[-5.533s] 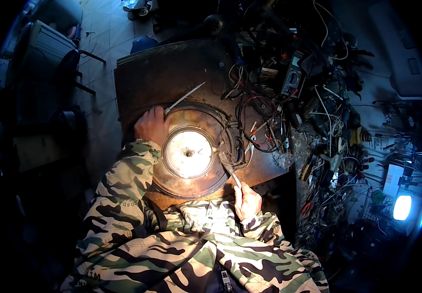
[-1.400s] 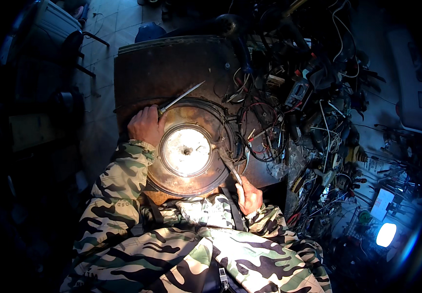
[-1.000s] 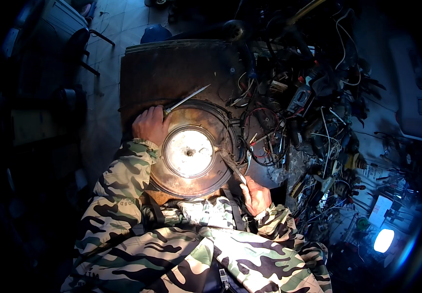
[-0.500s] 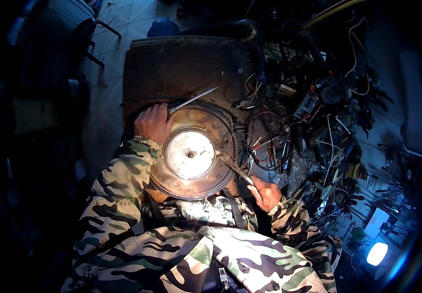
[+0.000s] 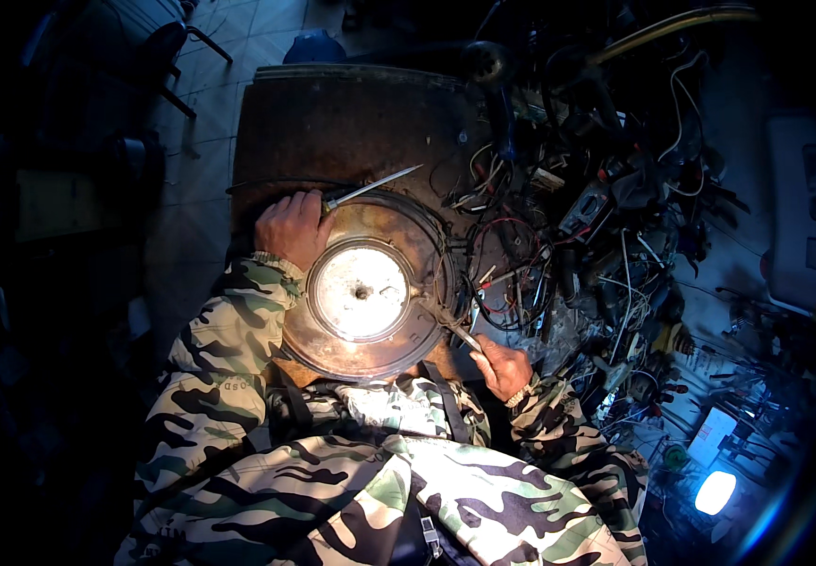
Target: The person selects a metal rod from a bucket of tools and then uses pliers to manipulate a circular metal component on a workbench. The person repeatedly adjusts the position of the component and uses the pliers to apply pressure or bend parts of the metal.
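Observation:
A round, brownish metal piece (image 5: 342,355) lies flat in front of me, with a raised inner ring around a brightly lit, pale centre (image 5: 361,321). My left hand (image 5: 290,229) rests at its upper left rim, fingers curled. From that hand a screwdriver (image 5: 375,187) with a long, thin shaft points to the upper right. My right hand (image 5: 504,368) is closed around a slim, pliers-like metal tool (image 5: 464,337). The tool's far end reaches the right side of the metal piece, near some thin wires (image 5: 441,304); its tip is hard to make out.
The brown board (image 5: 351,123) lies beneath the metal piece. Tangled wires (image 5: 512,274), a multimeter (image 5: 585,209) and many loose tools crowd the right side. A lit lamp (image 5: 715,492) glows at lower right. A blue rounded object (image 5: 314,47) stands beyond the board.
The whole view has shifted slightly. My right hand and its tool have come a little nearer the metal piece. The left hand and screwdriver keep about the same place on it.

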### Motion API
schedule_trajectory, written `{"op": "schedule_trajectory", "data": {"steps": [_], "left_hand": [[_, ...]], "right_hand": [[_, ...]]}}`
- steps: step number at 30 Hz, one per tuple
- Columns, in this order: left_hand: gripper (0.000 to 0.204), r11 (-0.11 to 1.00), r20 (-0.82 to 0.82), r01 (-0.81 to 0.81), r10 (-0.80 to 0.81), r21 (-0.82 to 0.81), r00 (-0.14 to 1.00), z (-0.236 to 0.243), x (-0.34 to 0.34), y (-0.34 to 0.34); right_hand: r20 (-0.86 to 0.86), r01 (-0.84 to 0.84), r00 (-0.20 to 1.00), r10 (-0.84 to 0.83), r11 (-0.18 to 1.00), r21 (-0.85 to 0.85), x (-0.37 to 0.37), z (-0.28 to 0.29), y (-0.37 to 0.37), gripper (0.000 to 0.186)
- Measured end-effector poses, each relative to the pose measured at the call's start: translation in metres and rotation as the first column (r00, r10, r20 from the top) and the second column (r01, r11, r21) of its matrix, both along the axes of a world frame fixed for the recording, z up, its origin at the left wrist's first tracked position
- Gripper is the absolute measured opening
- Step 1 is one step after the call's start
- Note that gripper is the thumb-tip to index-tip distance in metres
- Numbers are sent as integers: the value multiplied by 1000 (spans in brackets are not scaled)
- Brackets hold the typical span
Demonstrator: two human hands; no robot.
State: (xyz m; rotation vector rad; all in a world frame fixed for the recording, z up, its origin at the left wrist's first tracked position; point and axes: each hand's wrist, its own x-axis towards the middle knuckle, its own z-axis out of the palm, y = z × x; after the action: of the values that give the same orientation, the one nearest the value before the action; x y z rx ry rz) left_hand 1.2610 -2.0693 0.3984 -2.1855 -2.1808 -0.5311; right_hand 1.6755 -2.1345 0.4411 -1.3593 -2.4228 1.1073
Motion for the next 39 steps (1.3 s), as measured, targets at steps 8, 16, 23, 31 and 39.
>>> {"op": "schedule_trajectory", "data": {"steps": [8,16,23,31,39], "left_hand": [[36,1000,2,10,-10,-15,1000,2,-3,-1],[37,969,-10,247,-246,28,969,-20,-14,9],[33,938,-13,339,-339,72,941,-39,-14,23],[27,932,437,-342,258,124,862,-33,-36,-43],[35,755,494,-609,636,-242,592,-55,-49,-182]], "right_hand": [[50,16,999,-16,1000,-3,-12,12,-4,32],[-8,154,988,-156,981,-120,-31,6,-60,31],[167,255,960,-226,951,-177,-52,16,-88,33],[91,135,987,-129,989,-62,-18,37,-97,29],[134,111,983,-129,984,140,-46,25,-81,24]]}}
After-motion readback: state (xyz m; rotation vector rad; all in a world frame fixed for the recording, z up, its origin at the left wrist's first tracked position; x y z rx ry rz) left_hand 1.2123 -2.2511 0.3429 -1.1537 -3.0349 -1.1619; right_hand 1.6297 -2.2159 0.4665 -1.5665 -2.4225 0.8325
